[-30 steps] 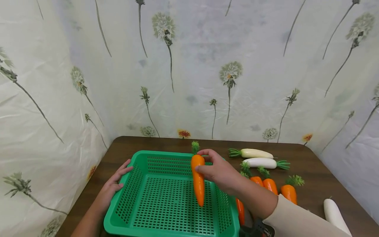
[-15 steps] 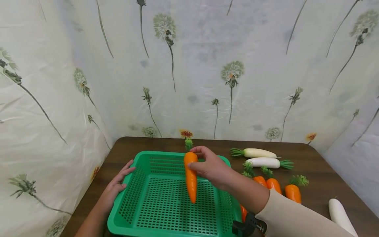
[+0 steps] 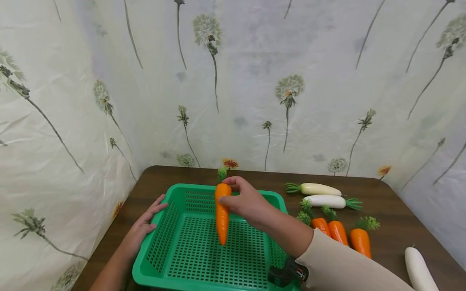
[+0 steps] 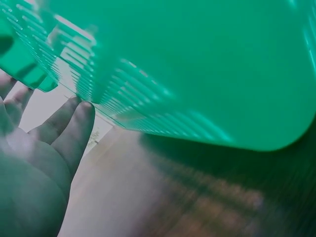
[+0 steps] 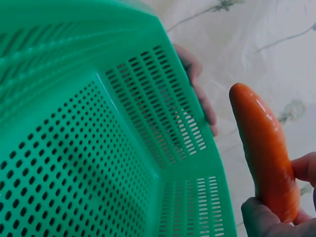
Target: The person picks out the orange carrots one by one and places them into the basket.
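My right hand (image 3: 247, 201) pinches an orange carrot (image 3: 222, 214) near its leafy top, between thumb and fingers. The carrot hangs tip down above the green plastic basket (image 3: 174, 279), whose perforated floor shows bare. In the right wrist view the carrot (image 5: 266, 153) is beside the basket wall (image 5: 197, 143), held at its thick end. My left hand (image 3: 140, 228) rests against the basket's left side with its fingers extended. The left wrist view shows the fingers of that hand (image 4: 37, 148) nearly straight, fingertips touching the slotted wall (image 4: 133, 94).
Several more carrots (image 3: 337, 231) lie right of the basket, partly behind my right sleeve (image 3: 349, 262). Two white radishes (image 3: 325, 201) lie at the back right, another radish (image 3: 420, 268) at the right edge. The brown table (image 3: 262, 178) meets a flower-printed curtain (image 3: 240, 81) behind.
My right hand has carried the carrot leftward over the basket, towards its middle. The left hand keeps its place on the basket's left side. The head view has shifted slightly.
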The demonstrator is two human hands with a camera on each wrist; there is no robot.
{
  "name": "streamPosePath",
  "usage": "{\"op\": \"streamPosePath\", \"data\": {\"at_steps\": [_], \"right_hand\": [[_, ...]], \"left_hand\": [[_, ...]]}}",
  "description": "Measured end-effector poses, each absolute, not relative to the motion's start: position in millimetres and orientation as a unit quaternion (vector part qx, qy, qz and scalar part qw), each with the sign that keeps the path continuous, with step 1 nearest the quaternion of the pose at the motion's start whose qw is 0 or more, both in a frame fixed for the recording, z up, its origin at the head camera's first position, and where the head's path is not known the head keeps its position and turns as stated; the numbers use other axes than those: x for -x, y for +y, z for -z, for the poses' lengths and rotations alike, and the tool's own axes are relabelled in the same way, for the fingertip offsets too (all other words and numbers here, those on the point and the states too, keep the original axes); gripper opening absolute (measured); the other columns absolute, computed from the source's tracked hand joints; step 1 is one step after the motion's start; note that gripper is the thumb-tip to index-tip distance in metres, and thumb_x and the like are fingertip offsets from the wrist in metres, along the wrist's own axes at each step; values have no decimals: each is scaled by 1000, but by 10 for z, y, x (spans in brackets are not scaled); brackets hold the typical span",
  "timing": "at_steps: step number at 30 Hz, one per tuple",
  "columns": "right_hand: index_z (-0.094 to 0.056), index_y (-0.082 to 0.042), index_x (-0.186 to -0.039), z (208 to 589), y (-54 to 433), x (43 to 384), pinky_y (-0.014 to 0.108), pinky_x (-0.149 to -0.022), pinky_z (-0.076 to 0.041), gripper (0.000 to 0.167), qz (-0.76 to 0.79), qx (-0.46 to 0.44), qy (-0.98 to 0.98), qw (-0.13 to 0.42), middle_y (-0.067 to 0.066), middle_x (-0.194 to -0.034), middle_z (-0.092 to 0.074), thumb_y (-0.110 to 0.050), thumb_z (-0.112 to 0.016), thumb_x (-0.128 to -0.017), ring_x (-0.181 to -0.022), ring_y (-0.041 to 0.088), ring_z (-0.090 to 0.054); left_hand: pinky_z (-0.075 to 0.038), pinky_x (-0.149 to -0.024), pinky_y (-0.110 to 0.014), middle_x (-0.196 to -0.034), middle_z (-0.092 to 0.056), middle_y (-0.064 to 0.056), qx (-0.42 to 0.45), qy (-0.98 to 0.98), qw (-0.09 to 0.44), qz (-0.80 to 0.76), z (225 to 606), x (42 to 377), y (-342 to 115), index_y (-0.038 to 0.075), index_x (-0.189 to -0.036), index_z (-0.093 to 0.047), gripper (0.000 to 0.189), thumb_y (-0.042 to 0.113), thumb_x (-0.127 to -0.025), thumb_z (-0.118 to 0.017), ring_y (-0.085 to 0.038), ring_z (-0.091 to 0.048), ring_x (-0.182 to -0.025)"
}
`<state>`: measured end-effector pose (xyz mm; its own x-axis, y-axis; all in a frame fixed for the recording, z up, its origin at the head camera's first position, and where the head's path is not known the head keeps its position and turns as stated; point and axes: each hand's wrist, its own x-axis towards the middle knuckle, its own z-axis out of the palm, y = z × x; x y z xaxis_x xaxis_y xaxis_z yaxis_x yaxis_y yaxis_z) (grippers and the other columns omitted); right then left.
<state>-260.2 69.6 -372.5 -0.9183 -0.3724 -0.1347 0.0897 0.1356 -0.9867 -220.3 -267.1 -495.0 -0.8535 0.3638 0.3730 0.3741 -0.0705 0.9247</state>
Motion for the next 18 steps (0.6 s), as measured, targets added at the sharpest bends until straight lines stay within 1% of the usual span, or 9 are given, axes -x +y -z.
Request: {"op": "streamPosePath", "data": {"at_steps": [4,7,14,18], "right_hand": [[-48,-8,-140,3729,643,2627,42,-91,-60,48,651,93,732,176,21,-143,-46,-5,-69,-97,-110,34,-67],[-48,-8,-140,3722,590,2636,42,-92,-60,48,648,98,734,178,21,-143,-46,-6,-69,-97,-110,33,-67],[-48,-6,-140,3746,442,2611,43,-94,-59,48,653,107,726,187,22,-141,-46,-6,-70,-97,-109,33,-67],[-48,-6,-140,3777,375,2575,42,-94,-59,50,647,112,730,193,21,-139,-47,-8,-71,-96,-106,31,-68]], "left_hand": [[-38,-109,-14,-176,-15,4,277,-687,10,672,4938,2199,-2669,-13,-155,-34,54,-5,-102,-30,11,-18,-152],[-39,-108,-15,-176,-16,5,272,-688,9,673,4927,2202,-2679,-13,-155,-34,54,-6,-102,-31,12,-19,-151],[-41,-107,-16,-177,-10,-5,257,-693,1,674,4934,2203,-2687,-13,-156,-32,55,-6,-101,-30,11,-20,-152],[-40,-107,-16,-177,-9,-4,257,-692,-3,675,4952,2202,-2680,-13,-156,-32,55,-6,-101,-30,11,-20,-152]]}}
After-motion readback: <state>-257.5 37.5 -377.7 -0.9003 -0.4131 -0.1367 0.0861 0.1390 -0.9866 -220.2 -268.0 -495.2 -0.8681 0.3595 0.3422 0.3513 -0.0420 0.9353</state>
